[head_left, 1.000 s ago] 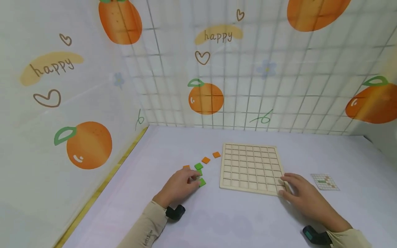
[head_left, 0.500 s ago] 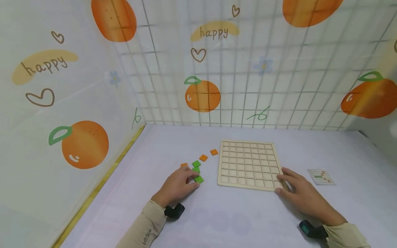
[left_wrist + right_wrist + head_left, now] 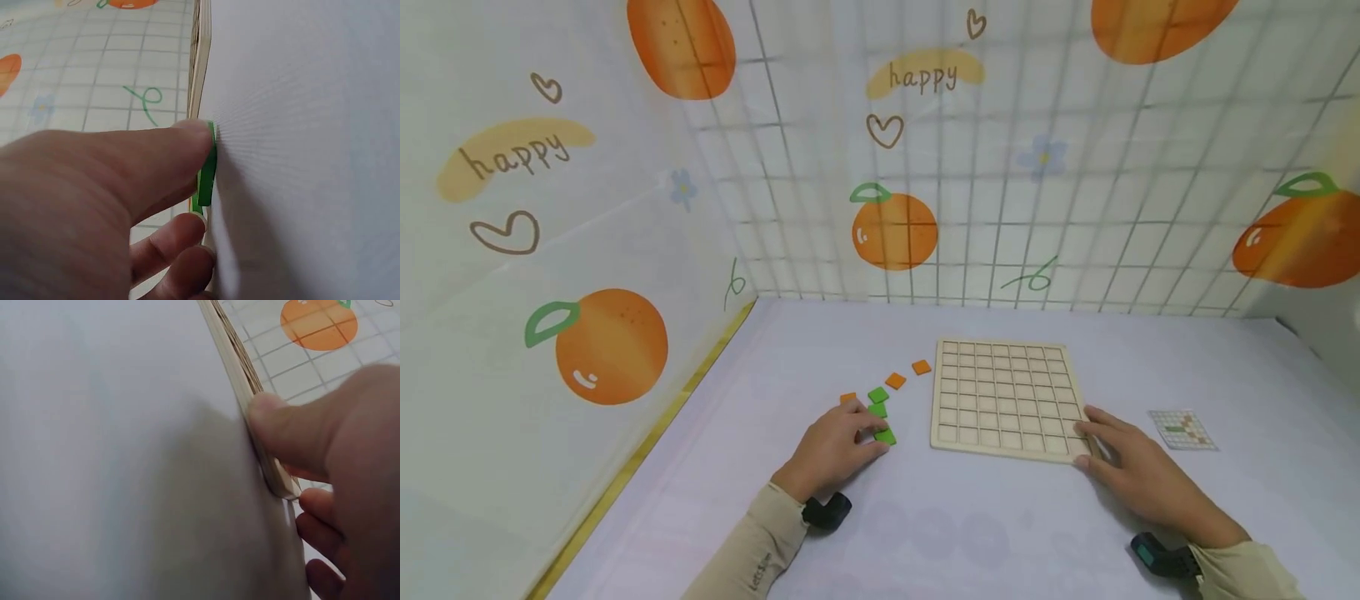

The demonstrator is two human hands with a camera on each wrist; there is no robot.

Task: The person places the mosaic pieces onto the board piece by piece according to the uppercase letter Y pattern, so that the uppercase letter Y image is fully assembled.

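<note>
In the head view my left hand (image 3: 831, 446) pinches the nearest green square tile (image 3: 887, 437) between thumb and finger, low at the table. The left wrist view has the thumb tip against that tile's edge, its far side hidden. Two more green tiles (image 3: 878, 395) lie just beyond the fingers. A pale wooden grid board (image 3: 1009, 402) with bare square cells lies flat to the right. My right hand (image 3: 1138, 475) grips the board's near right corner, thumb on the front edge and fingers along the right side.
Two orange tiles (image 3: 895, 381) lie between the green ones and the board; another orange tile (image 3: 847, 397) is partly behind the left hand. A small pattern card (image 3: 1183, 430) lies right of the board. A printed curtain (image 3: 955, 167) hangs behind the white table.
My left thumb has come in slightly at the near edge of the closest green tile. The right hand stays at the board's corner. The whole view shifts slightly.
</note>
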